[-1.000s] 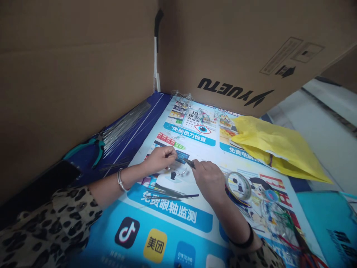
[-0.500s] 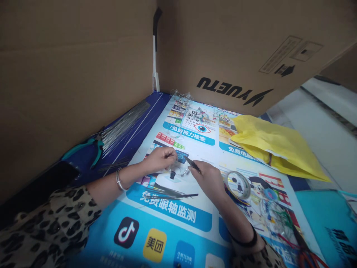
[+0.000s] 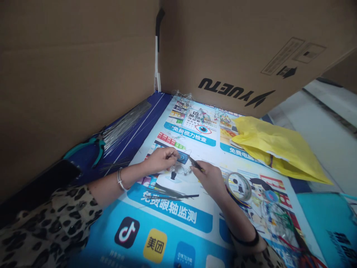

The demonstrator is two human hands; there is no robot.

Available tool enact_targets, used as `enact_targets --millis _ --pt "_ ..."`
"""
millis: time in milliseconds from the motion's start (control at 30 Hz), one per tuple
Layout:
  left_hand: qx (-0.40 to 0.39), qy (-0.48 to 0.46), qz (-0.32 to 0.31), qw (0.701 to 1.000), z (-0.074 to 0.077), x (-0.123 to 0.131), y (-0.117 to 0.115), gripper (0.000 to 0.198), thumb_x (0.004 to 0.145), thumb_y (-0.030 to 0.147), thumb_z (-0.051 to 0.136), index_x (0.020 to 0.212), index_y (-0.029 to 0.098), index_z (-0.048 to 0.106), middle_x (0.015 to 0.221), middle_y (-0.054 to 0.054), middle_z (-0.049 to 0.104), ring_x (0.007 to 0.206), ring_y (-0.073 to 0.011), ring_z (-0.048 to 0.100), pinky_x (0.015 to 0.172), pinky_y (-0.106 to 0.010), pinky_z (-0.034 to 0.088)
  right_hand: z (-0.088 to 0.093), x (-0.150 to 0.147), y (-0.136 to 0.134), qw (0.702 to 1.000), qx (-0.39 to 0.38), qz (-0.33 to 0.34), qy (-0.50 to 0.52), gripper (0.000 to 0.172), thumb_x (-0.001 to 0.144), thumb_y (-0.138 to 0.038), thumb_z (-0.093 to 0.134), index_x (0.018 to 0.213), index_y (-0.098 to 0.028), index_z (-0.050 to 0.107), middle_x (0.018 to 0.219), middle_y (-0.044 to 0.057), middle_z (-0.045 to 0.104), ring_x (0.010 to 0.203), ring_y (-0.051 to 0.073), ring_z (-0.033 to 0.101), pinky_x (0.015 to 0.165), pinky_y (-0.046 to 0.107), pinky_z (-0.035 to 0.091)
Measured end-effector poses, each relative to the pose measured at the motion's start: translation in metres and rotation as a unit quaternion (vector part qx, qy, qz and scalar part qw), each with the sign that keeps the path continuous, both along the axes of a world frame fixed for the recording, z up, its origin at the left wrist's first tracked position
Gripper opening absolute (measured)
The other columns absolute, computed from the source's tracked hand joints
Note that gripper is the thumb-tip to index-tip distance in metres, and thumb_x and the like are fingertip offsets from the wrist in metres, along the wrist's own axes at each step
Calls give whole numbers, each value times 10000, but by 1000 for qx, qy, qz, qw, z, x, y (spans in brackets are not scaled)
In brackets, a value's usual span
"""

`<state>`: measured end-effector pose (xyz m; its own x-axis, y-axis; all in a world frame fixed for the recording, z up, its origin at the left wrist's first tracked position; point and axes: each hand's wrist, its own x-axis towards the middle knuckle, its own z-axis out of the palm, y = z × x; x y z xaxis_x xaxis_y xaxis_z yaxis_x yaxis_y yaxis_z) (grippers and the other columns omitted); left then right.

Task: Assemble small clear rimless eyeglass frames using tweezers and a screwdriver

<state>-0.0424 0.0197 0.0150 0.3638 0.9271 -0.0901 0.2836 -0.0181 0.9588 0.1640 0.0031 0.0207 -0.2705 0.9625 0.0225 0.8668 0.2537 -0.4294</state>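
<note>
My left hand [image 3: 163, 159] is closed in a pinch on a thin wire over the printed sheet [image 3: 167, 238]. A few centimetres to its right, my right hand [image 3: 208, 176] is wrapped round a dark, pointed tool [image 3: 195, 163] like tweezers. The tool's tip points up and left, close to a thin loop of wire. Between the hands hangs a curved strand with small clear beads [image 3: 185, 171]. Dark thin strips [image 3: 173, 193] lie on the sheet just below the hands. The exact contact between tool tip and wire is too small to tell.
Teal-handled pliers [image 3: 97, 150] and a bundle of thin wires [image 3: 128, 124] lie at the left. Cardboard walls [image 3: 223, 44] stand behind. To the right are a tape roll [image 3: 239, 186], a yellow bag [image 3: 279, 145], tangled coloured wires [image 3: 281, 219] and a teal pouch [image 3: 326, 223].
The tool in my right hand has shifted slightly right, and its tip is a little farther from my left hand. The whole view has moved slightly.
</note>
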Motion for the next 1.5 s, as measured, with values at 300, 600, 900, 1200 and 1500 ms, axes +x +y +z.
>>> enact_targets --millis 300,600,900,1200,1500 --pt "-6 -31 14 999 1 0 -1 139 706 167 471 806 132 561 627 26 557 449 -53 472 451 -168 394 -7 1 -1 996 58 2 -71 216 827 -358 461 839 -213 621 776 24 660 707 163 583 593 242 346" --pt "22 -6 39 999 -2 1 0 92 728 209 517 696 133 559 494 59 431 408 -39 404 397 -144 318 -20 1 -3 973 194 38 -117 246 848 -344 464 946 -180 618 840 60 659 766 166 572 679 261 379" --pt "-33 -20 19 999 0 2 1 108 742 222 497 770 139 561 511 47 512 393 -56 471 384 -156 403 -21 1 -3 973 205 26 -102 252 856 -351 459 926 -170 620 833 60 659 764 169 571 699 256 384" --pt "-8 -12 -4 1000 -8 2 2 111 759 202 463 790 143 553 638 10 595 499 -72 561 464 -168 438 -17 -1 -5 977 198 12 79 297 858 -355 453 1018 -148 593 895 79 621 885 174 546 819 290 417" --pt "18 22 -37 999 2 1 -2 121 778 180 432 806 148 546 657 15 588 539 -79 562 541 -190 438 -23 -1 -5 972 184 33 143 302 831 -351 507 1093 -210 559 1003 53 634 926 176 570 834 314 445"
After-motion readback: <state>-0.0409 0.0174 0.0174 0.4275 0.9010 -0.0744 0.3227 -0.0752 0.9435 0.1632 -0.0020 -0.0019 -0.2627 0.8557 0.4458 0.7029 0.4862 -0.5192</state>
